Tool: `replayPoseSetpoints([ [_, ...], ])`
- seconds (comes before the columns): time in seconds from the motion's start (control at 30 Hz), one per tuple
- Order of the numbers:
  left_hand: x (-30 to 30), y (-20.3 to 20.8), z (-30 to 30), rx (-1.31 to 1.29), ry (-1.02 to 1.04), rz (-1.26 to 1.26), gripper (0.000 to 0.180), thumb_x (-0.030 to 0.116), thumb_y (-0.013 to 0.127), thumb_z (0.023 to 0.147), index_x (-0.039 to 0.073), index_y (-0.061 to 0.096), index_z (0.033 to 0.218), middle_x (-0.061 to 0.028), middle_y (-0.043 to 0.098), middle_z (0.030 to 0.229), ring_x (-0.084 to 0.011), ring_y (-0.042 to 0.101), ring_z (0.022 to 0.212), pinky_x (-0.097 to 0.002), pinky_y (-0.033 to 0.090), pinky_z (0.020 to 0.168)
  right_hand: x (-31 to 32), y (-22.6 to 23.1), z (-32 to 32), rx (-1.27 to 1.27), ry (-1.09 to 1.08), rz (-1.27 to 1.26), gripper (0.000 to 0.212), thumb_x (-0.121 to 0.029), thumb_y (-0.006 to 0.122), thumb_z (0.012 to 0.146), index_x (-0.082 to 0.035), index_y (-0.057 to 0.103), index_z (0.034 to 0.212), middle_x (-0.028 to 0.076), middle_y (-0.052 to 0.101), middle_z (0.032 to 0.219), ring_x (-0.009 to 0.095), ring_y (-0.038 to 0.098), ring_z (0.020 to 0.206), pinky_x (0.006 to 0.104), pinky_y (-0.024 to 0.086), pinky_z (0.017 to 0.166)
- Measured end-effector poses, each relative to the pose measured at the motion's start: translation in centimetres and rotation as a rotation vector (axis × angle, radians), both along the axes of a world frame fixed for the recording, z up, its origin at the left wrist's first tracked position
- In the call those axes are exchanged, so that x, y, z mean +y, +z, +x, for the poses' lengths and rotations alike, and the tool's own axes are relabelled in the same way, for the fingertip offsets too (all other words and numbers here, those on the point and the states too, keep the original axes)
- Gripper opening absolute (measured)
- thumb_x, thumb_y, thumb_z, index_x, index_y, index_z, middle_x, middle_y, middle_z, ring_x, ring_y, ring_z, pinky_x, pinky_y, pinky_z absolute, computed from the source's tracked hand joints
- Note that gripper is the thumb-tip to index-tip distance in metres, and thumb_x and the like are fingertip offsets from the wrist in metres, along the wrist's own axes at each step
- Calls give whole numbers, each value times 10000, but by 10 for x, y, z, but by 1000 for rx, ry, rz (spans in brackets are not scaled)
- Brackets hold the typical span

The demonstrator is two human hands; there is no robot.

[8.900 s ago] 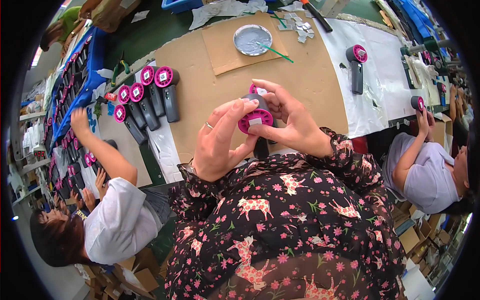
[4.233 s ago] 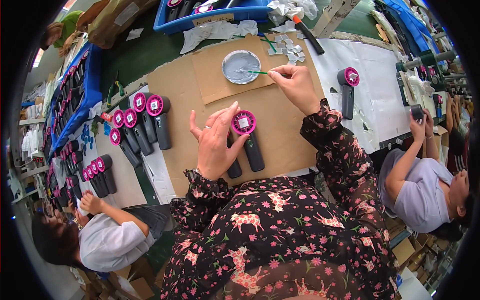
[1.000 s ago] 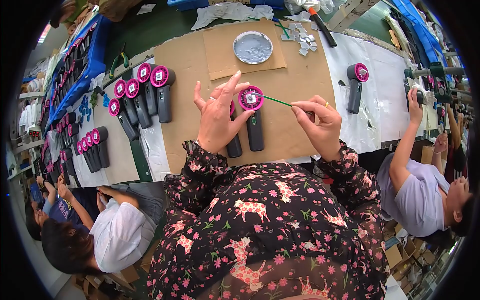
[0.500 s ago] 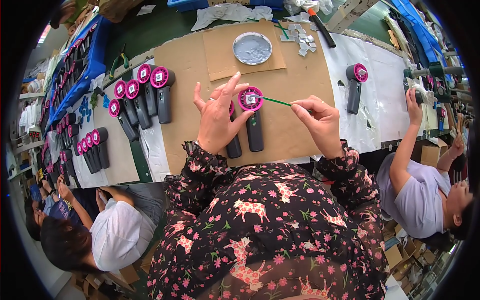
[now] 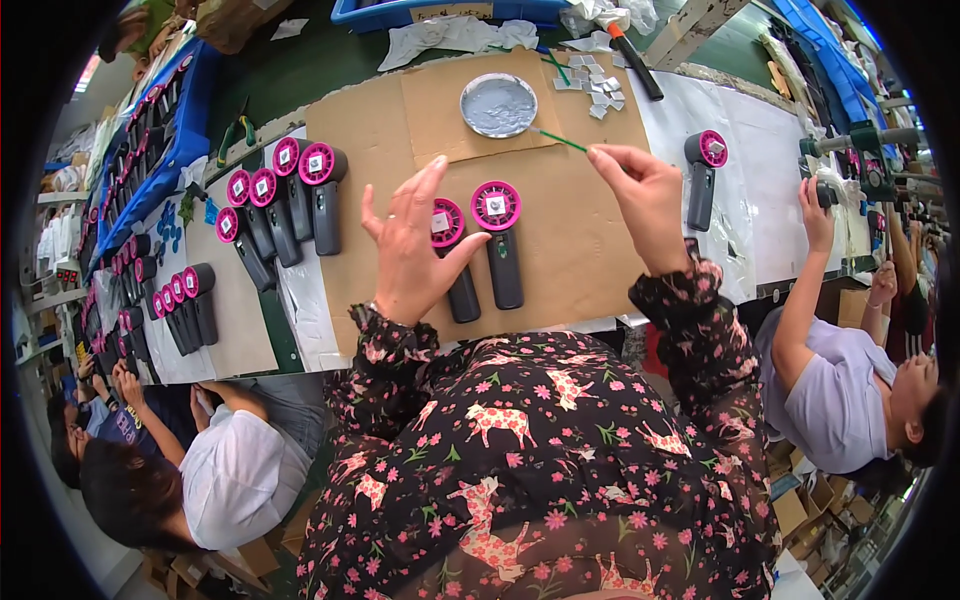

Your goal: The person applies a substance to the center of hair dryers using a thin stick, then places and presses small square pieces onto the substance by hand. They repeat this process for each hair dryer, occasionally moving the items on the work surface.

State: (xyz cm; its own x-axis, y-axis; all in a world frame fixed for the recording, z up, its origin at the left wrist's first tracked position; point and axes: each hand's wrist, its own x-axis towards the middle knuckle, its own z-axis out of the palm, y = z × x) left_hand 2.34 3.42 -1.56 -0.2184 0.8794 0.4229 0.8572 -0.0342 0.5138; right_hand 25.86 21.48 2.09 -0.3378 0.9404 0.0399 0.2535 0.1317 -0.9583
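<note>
Head view, only view.

Right hand (image 5: 648, 200): raised over the cardboard sheet (image 5: 570, 250), fingers pressed together in a pinch on the near end of a thin green stick (image 5: 560, 140). The stick's long axis runs up and to the left from the fingertips; its far tip lies at the near rim of a round metal dish (image 5: 498, 104) of grey paste. Dish is ahead and left of the right hand, well nearer to it than to the left hand.

Left hand (image 5: 410, 255): flat, palm down, fingers spread wide. It rests on the black handle of one handheld fan (image 5: 448, 225), thumb pointing toward a second fan (image 5: 497, 208) lying just beside it. Both fans lie with pink round heads away from the person and handles toward the body; each head carries a small pale square at its centre. The fans sit between the two hands, below the dish.

Forearms come up from the lower edge in flowered sleeves; right wrist bent, hand lifted off the surface.

Around: a row of like fans (image 5: 300, 170) to the left, one single fan (image 5: 706, 160) on the white sheet to the right, a heap of small silver squares (image 5: 595, 85) beyond the dish. Other people work at both sides.
</note>
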Motion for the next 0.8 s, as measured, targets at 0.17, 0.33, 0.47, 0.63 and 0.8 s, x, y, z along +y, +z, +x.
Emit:
replayPoseSetpoints([
  [0.17,-20,-1,-16,17,79,-47,974,394,953,826,119,504,1645,-65,646,1503,-234,569,1419,-555,183,1287,37,-15,-21,-105,9,74,246,-195,826,1025,39,852,1097,-43,737,828,4,576,725,201,440,619],
  [0.33,-30,-3,-18,-8,84,-77,951,366,949,831,112,514,1638,-53,663,1468,-224,579,1383,-497,249,1242,54,-28,-30,-167,24,93,272,-218,839,1007,43,852,1083,-39,736,802,15,570,688,209,431,589],
  [0.47,-29,-5,-17,-62,72,-83,936,326,944,841,107,510,1641,-45,683,1436,-210,600,1358,-488,258,1233,58,-32,-31,-178,29,23,275,-218,842,1001,45,852,1079,-23,754,826,24,585,710,214,446,613],
  [0.63,-29,-6,-16,-109,54,-71,931,268,938,848,99,497,1650,-31,714,1383,-189,645,1311,-492,261,1235,60,-36,-30,-109,57,-77,258,-203,846,994,39,853,1083,-9,775,877,34,605,760,223,470,664],
  [0.8,-28,-6,-15,-111,48,-68,935,257,939,847,96,492,1653,-29,725,1362,-184,673,1278,-499,261,1239,66,-46,-29,-40,79,-169,229,-183,845,996,26,854,1088,1,785,925,43,628,812,225,490,722],
])
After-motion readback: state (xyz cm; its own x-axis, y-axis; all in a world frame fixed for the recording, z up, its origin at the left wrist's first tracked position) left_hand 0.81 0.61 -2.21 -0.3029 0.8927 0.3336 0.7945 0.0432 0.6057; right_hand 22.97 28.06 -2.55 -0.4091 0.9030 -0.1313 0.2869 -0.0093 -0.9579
